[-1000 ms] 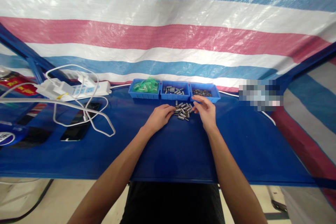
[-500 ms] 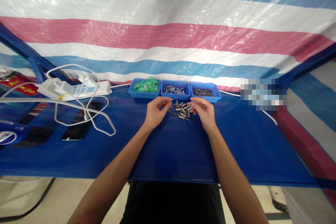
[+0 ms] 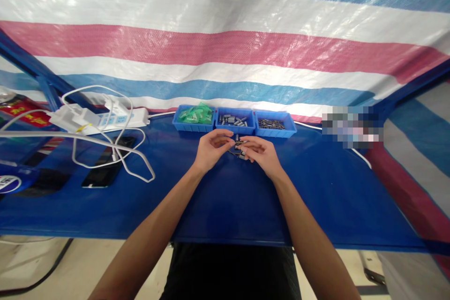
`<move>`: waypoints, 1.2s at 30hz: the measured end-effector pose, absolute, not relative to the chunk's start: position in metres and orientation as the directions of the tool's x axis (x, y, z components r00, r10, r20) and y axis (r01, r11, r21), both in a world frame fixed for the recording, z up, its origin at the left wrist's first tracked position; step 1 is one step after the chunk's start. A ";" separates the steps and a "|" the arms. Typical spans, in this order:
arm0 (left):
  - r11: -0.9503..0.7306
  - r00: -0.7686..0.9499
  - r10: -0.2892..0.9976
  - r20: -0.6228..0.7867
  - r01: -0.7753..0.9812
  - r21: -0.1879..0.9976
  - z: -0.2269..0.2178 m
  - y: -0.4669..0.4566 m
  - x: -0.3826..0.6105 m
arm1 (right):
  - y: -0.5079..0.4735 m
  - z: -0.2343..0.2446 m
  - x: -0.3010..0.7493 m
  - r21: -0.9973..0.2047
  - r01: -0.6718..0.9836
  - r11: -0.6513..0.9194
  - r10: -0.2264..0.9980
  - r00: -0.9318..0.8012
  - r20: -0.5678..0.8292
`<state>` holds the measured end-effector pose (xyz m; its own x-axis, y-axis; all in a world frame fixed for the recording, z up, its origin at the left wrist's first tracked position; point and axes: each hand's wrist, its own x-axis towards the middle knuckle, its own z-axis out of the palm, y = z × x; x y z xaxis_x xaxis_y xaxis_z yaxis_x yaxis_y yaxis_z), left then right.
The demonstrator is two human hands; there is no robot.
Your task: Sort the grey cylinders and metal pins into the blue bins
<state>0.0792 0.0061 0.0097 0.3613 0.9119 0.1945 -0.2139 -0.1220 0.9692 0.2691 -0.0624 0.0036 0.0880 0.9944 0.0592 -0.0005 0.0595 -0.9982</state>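
Observation:
My left hand (image 3: 212, 151) is closed in a pinch, thumb and forefinger meeting at the left side of a small pile of metal sleeves and screws (image 3: 242, 155). What its fingertips hold is too small to make out. Facing it, my right hand (image 3: 263, 154) pinches over the right side of the pile and covers much of it; its held piece is also unclear. Behind the hands, a blue bin of grey metal sleeves (image 3: 232, 121) stands between a bin of green plastic pieces (image 3: 197, 114) and a bin of screws (image 3: 271, 124).
On the left of the blue table (image 3: 225, 206) lie a white power strip (image 3: 123, 118) with looped cables and a dark phone (image 3: 105, 168). Bottles (image 3: 24, 110) stand at the far left. A striped tarp (image 3: 225, 47) hangs behind; a blurred-out patch is at right.
My right hand has moved left and slightly down over the pile, closer to my left hand. My left hand has shifted only slightly to the right.

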 end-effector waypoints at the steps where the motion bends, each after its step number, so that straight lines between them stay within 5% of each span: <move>1: -0.123 0.369 0.908 0.198 -0.218 0.968 0.009 0.006 0.079 | -0.062 0.003 0.270 -0.998 -0.007 0.063 0.993 0.098 0.062; 17: -0.219 0.407 0.881 0.241 -0.100 0.971 0.006 0.006 0.080 | -0.060 0.003 0.270 -0.995 -0.015 0.103 0.981 0.169 0.099; 22: -0.569 0.510 0.766 0.392 0.253 0.782 0.003 0.013 0.068 | -0.059 0.005 0.276 -0.985 0.070 0.157 0.923 0.344 0.172; 25: -0.707 0.660 0.641 0.392 0.308 0.636 0.002 0.018 0.059 | -0.058 0.005 0.284 -0.966 0.119 0.228 0.843 0.472 0.257; 36: -0.710 0.733 0.613 0.296 0.347 0.613 -0.001 0.027 0.052 | -0.056 -0.003 0.292 -0.963 0.133 0.234 0.771 0.578 0.267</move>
<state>0.0521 0.0268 -0.0013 0.7325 0.6131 0.2958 0.3468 -0.7100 0.6129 0.2919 -0.0559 -0.0031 0.5779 0.7712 0.2671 0.1333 0.2337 -0.9631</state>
